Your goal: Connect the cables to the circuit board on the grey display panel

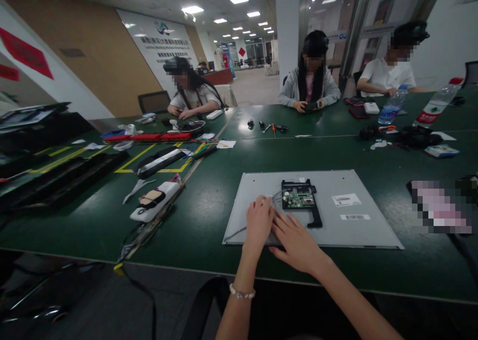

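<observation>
A grey flat display panel [254, 190] lies on the table in front of me, its back facing up. On it sits a black plastic frame [315, 215] around a green circuit board [298, 199]. A thin grey cable [236, 233] leads from the board, passes beneath my fingers and reaches the panel's near left corner. My left hand [259, 220] is closed over the cable just left of the board, fingers pressed together. My right hand [297, 240] lies flat beside it, fingers stretched out over the panel's near part. What is under the palms is hidden.
A white power strip [155, 200] and cables lie to the left, with black trays [63, 178] beyond. A phone [440, 206] is on the right. Bottles [392, 106], a screwdriver [274, 130] and small tools stand or lie farther back. Three people sit across the table.
</observation>
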Tool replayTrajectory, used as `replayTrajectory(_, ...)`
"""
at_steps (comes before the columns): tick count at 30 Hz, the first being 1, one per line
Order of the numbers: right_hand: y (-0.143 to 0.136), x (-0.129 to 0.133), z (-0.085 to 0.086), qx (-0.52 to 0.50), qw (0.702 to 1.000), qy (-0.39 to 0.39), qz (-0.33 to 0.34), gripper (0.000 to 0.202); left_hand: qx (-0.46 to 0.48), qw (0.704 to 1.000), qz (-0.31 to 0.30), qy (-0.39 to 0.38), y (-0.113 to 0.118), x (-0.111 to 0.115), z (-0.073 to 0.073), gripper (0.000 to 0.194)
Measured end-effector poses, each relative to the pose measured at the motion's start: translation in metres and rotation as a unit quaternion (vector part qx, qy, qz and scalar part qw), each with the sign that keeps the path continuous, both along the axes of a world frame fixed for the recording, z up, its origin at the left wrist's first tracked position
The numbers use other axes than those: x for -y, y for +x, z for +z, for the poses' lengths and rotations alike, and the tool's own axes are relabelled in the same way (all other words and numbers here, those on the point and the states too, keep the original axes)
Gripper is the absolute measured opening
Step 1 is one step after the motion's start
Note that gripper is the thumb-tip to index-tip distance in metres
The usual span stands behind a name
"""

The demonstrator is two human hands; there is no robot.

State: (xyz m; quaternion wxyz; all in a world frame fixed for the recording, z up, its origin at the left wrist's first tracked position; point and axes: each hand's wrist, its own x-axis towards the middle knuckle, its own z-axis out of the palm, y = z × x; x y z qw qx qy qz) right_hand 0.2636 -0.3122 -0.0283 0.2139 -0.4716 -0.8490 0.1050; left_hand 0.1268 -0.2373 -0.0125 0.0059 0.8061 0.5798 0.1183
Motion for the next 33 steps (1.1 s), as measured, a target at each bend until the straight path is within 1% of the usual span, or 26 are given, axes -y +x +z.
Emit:
replayTrajectory(3,0.000,0.001,-0.001,-0.007,1.000,0.003,-0.007,0.063,0.026,1.000,0.008,0.008,0.000,0.001,-0.006,0.036)
replayTrajectory(6,-0.001,0.002,-0.004,-0.009,1.000,0.009,-0.017,0.062,0.043,0.999,0.005,0.001,-0.002,-0.001,-0.008,0.040)
replayTrajectory(14,0.001,0.003,-0.009,-0.004,1.000,0.014,-0.013,0.057,0.090,0.996,0.010,-0.021,-0.007,0.000,-0.008,0.042)
replayTrajectory(21,0.006,0.006,-0.009,-0.010,1.000,0.017,-0.017,0.051,0.114,0.993,0.012,-0.025,-0.006,0.002,-0.004,0.042)
replayTrajectory(25,0.006,0.010,-0.011,-0.011,0.999,0.025,-0.024,0.047,0.116,0.993,0.013,-0.013,-0.007,0.002,-0.006,0.041)
replayTrajectory(30,0.008,0.022,-0.009,-0.009,0.999,0.020,-0.035,0.046,0.123,0.992,-0.006,0.006,-0.008,0.002,-0.011,0.040)
replayTrajectory(33,0.028,0.040,-0.006,-0.028,0.998,0.004,-0.059,0.047,0.133,0.991,0.003,0.008,-0.008,0.003,-0.011,0.040)
